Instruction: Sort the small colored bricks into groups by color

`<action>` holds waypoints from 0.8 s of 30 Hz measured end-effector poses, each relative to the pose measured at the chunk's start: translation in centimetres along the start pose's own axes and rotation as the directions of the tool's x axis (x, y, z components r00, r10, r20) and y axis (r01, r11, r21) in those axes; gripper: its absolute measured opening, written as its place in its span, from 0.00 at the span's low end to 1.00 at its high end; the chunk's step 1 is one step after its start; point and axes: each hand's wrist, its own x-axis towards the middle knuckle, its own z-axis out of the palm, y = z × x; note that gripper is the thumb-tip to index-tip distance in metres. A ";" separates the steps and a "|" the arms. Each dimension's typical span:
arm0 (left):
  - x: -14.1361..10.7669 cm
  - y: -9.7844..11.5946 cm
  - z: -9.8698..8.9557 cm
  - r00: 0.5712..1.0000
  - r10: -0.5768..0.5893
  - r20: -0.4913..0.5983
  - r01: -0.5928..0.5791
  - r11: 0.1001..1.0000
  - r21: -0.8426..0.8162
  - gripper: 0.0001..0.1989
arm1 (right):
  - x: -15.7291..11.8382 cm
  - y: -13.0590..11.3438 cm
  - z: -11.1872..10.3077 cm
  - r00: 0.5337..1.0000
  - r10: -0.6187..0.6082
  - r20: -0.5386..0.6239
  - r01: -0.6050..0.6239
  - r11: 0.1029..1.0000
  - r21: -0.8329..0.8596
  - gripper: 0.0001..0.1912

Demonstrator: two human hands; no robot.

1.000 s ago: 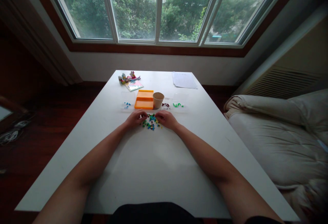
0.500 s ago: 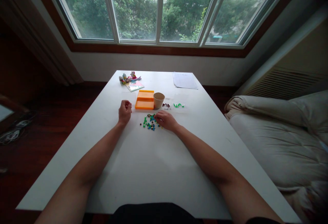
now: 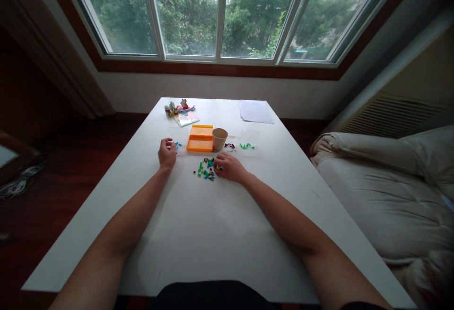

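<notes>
Orange plastic tray [image 3: 199, 145] sits mid-table, with the paper-looking cup [image 3: 220, 140] right beside it. Your mixed pile of little pieces [image 3: 206, 173] is on the white tabletop [image 3: 213, 234], just in front of them.

Your right hand [image 3: 230, 166] is at the pile's right edge, fingers curled; can't tell if they've got a piece. Your left hand [image 3: 166, 153] is just beside the blue pieces [image 3: 178, 144], fingers bent inward, and I can't tell whether anything's pinched there either.

My read: you're mid-sort by colour, left hand at the blue spot. Brown pieces [image 3: 230, 146] and green pieces [image 3: 247, 146] have their own spots right of the cup. Next move calls for a light fingertip pinch on one bit without scattering its neighbours, imo.

Labels? No brand I can make out. The paper sheets [image 3: 256, 111] at the far edge are too faint to read.
</notes>
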 end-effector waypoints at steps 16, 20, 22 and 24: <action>-1.9 1.8 0.2 0.937 0.210 0.281 -0.253 0.959 0.127 0.11 | 0.3 -0.1 0.4 0.999 -0.042 0.021 0.042 0.999 -0.024 0.06; -2.2 2.1 0.2 0.917 0.238 0.320 -0.293 0.947 0.135 0.11 | 0.4 -0.1 0.4 0.996 -0.076 0.036 0.076 0.997 0.009 0.05; -2.2 2.1 0.3 0.908 0.250 0.337 -0.310 0.941 0.136 0.11 | 0.4 -0.1 0.5 0.996 -0.088 0.032 0.088 0.996 0.022 0.04; -2.2 2.0 0.3 0.895 0.260 0.362 -0.328 0.934 0.139 0.10 | 0.4 -0.2 0.5 0.995 -0.097 0.023 0.096 0.995 0.028 0.03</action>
